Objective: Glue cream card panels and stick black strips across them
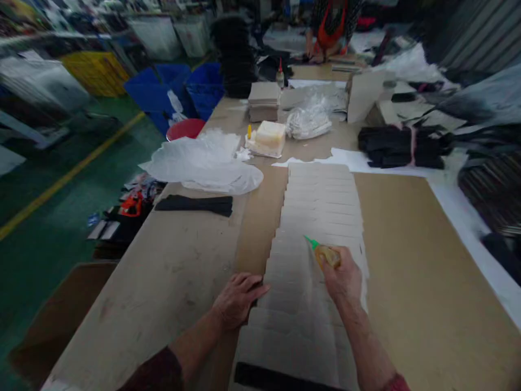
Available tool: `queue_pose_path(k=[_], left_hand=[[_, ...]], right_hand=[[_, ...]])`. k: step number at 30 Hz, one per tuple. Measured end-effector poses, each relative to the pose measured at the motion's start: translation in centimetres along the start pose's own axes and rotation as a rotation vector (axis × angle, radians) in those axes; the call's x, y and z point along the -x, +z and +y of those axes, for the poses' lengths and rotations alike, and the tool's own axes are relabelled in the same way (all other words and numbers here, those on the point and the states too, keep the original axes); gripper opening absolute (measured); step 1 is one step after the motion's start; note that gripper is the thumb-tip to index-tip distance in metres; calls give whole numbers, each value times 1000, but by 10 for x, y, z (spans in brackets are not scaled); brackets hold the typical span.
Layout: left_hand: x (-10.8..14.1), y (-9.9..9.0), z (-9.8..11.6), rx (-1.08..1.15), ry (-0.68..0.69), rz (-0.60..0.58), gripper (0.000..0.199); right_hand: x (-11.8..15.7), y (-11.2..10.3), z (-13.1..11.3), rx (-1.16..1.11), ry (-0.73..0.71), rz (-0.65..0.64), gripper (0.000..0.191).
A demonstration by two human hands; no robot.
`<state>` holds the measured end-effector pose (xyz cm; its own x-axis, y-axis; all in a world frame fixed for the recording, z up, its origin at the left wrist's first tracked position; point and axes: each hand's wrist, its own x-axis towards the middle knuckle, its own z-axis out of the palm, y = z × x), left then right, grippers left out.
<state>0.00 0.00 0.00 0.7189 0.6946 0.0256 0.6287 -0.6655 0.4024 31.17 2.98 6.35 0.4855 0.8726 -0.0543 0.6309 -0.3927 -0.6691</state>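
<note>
Overlapping pale card pieces (301, 293) run in a long column down the middle of the table. Over them my right hand (344, 274) is closed around a glue bottle (329, 256) with a green pointed nozzle, which is tilted toward the upper left. The yellowish body of the bottle is partly hidden by my fingers. My left hand (240, 298) lies flat at the left edge of the column, fingers stretched out and thumb touching the cards. A black strip (280, 377) lies across the near end of the column.
Brown board (415, 260) lies under the cards. Dark strips (195, 205) and a white plastic bag (203, 163) are at left; a cream block (271, 136) stands beyond. A tied black bundle (402, 146) is at right. Another person (329, 32) works at the far end.
</note>
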Motion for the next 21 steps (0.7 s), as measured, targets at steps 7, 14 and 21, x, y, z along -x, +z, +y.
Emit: queue_pose_path(k=[7, 14, 21], left_hand=[[-4, -2, 2, -20, -33, 2, 56], [-3, -2, 4, -36, -40, 18, 51], [-3, -4, 4, -55, -17, 10, 50]], right_hand=[[-5, 8, -13, -289, 92, 9, 38], [-32, 16, -29, -254, 12, 1, 34], [-42, 28, -39, -125, -84, -126, 27]])
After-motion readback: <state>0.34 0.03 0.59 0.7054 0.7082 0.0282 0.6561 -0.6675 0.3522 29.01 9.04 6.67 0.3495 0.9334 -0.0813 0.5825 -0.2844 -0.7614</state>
